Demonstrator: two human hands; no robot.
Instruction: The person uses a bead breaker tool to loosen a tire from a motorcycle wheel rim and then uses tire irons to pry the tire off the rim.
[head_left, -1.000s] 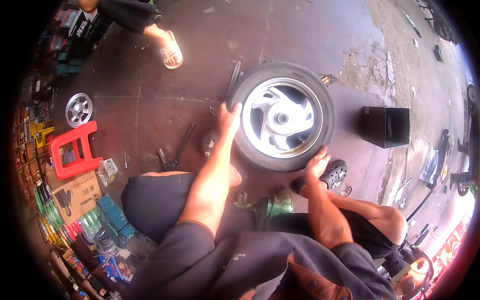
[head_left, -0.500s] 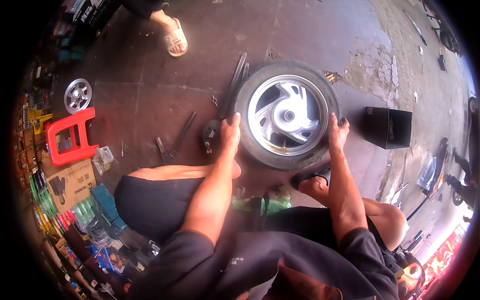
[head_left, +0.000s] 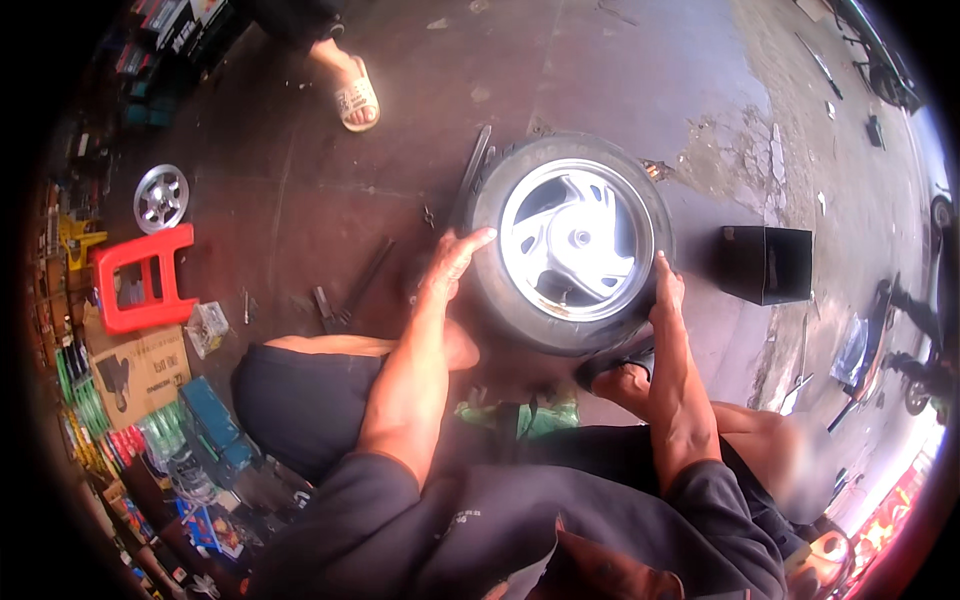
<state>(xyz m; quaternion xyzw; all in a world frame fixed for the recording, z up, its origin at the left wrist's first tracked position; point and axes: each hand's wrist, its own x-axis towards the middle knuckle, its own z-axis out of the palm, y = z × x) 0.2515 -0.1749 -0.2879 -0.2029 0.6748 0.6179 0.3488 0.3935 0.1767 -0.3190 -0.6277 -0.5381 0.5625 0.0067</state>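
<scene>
A wheel with a silver spoked rim (head_left: 592, 262) and a black tire (head_left: 520, 318) is in front of my bent legs, its rim facing up. My left hand (head_left: 453, 264) holds the tire's left side, thumb lying over the sidewall and fingers under the outer edge. On the opposite side my right hand (head_left: 668, 287) grips the tire, thumb up along its edge; its other fingers are partly hidden. Long metal bars (head_left: 474, 165) lie beside the tire's upper left. Left of my left hand, a dark long-handled tool (head_left: 362, 283) rests on the floor.
At left stand a red plastic stool (head_left: 147, 278) and a smaller silver wheel (head_left: 161, 199), near a cardboard box (head_left: 140, 375). A black box (head_left: 766, 264) sits to the right. Another person's sandaled foot (head_left: 358, 98) is at the top. Green plastic (head_left: 535, 415) lies between my legs.
The wheel has turned slightly and sits lower in view. My left hand has shifted left along the tire with its thumb swung inward, now covering a dark tool seen before.
</scene>
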